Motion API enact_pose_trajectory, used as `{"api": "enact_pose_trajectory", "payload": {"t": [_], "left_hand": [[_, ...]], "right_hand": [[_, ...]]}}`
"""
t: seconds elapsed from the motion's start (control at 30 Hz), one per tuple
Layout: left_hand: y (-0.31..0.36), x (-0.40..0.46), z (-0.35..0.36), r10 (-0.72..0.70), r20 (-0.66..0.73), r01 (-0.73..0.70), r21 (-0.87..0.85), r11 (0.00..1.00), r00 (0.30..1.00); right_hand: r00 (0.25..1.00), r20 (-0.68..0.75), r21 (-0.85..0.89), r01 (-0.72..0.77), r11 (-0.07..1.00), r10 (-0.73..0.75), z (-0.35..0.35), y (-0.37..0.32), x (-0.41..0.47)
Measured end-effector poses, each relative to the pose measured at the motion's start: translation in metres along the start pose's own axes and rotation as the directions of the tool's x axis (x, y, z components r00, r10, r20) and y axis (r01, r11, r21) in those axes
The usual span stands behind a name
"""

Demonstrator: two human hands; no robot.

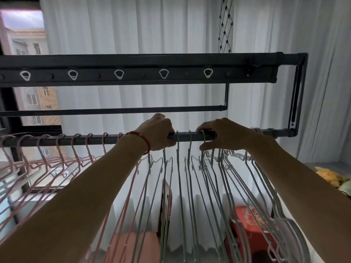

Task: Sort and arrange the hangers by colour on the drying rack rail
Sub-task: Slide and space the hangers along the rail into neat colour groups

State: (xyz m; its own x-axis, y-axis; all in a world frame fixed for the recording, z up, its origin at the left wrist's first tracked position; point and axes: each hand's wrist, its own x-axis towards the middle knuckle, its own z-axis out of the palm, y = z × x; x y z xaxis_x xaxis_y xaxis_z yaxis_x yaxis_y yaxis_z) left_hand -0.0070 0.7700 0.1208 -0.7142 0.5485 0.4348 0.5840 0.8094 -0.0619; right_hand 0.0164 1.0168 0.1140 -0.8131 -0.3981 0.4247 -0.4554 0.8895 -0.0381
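So the thing holding everything is the dark rail (85,141), running across the middle of the frame from the left edge to an elbow joint at the right. Pink hangers (57,160) hook over it spaced out along the left stretch. Grey-white hangers (178,168) hang from the centre onward, a few apart, then bunched tight toward the right end (237,177).

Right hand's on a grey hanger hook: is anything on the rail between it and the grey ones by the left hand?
Nothing foreign. Between the right hand and the left hand the rail carries only two other grey hanger hooks, spaced apart, with bare rail between them.
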Motion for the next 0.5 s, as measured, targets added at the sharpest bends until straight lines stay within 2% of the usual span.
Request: {"api": "enact_pose_trajectory", "payload": {"t": [0.33, 0.5], "left_hand": [[0.000, -0.003, -0.001, 0.008, -0.001, -0.008, -0.018, 1.000, 1.000], [0.000, -0.002, 0.000, 0.002, 0.014, -0.002, -0.019, 1.000, 1.000]], "right_hand": [[0.999, 0.006, 0.032, -0.034, 0.999, 0.034, -0.003, 0.012, -0.008], [0.998, 0.029, -0.038, -0.061, 0.997, 0.062, -0.013, 0.021, -0.015]]}}
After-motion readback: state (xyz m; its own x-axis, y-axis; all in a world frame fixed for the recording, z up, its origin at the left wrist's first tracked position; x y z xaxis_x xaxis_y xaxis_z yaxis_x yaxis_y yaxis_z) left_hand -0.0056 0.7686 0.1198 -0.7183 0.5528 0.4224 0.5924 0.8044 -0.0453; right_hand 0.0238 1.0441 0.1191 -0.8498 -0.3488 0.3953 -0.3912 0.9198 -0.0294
